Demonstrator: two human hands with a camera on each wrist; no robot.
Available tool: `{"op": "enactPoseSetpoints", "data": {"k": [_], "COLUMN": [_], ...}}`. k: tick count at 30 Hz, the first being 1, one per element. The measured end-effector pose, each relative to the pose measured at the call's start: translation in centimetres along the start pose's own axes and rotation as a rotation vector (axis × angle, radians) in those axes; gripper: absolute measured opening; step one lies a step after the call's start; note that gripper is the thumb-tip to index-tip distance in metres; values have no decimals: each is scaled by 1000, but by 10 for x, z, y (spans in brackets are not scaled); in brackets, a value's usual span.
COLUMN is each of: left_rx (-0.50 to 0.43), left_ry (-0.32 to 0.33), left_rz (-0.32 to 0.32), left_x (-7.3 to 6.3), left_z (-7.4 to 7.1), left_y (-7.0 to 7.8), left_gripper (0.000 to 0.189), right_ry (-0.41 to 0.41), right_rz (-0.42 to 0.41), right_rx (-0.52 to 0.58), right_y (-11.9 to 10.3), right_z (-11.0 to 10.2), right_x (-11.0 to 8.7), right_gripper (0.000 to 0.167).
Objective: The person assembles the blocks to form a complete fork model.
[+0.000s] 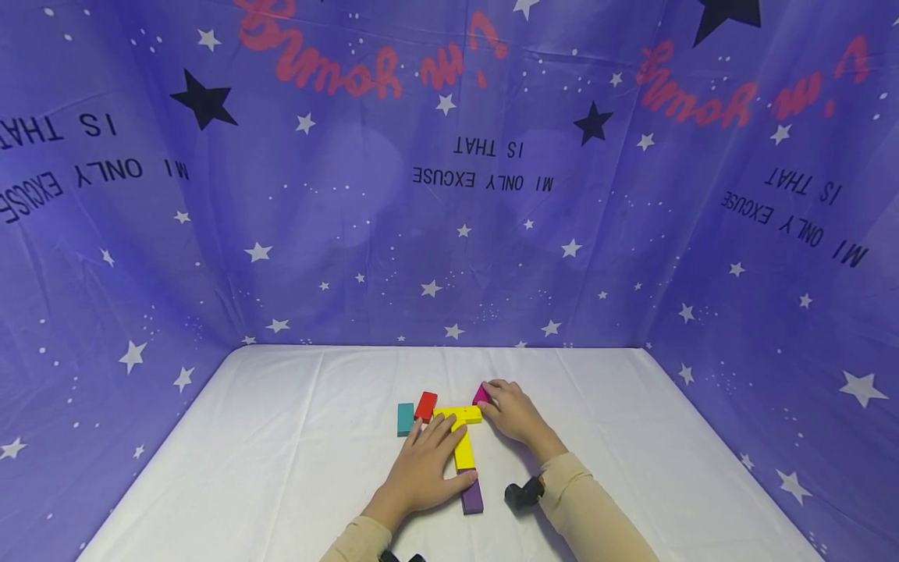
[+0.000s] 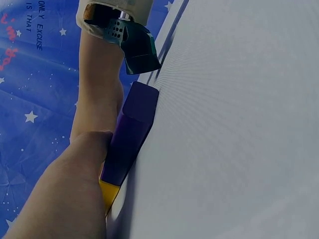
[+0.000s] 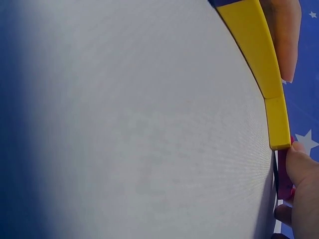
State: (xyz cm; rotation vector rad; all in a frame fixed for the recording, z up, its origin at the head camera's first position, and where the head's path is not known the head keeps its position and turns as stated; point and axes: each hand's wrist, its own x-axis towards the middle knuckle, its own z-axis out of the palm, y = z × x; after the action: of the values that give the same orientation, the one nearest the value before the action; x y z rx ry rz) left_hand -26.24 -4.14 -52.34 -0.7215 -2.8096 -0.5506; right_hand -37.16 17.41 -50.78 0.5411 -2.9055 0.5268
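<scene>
Your left hand (image 1: 421,472) lies with its fingers extended at the cross yellow block (image 1: 469,414) and the long yellow block (image 1: 464,453), and its thumb is at the purple block (image 1: 473,499), which continues the long one toward you. Your right hand (image 1: 517,415) pinches the magenta block (image 1: 481,394), just beside the cross block's right end. Left of these, the red block (image 1: 426,407) lies near the teal block (image 1: 405,420) on the white cloth (image 1: 316,453).

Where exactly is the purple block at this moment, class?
In the head view, the purple block lies near the bottom centre, end to end with a yellow block, on the thumb side of the left hand.
</scene>
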Motion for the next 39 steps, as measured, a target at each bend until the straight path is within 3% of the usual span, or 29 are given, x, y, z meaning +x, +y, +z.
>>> {"op": "enactPoseSetpoints", "data": {"k": [39], "left_rx": [16], "left_ry": [1], "left_rz": [7], "left_x": [0], "left_z": [1], "left_y": [-1], "left_gripper": [79], "right_ry": [8], "right_rz": [12], "right_rx": [12], "right_y": [-3], "right_z": [-2], "right_x": [0], "right_gripper": [48]}}
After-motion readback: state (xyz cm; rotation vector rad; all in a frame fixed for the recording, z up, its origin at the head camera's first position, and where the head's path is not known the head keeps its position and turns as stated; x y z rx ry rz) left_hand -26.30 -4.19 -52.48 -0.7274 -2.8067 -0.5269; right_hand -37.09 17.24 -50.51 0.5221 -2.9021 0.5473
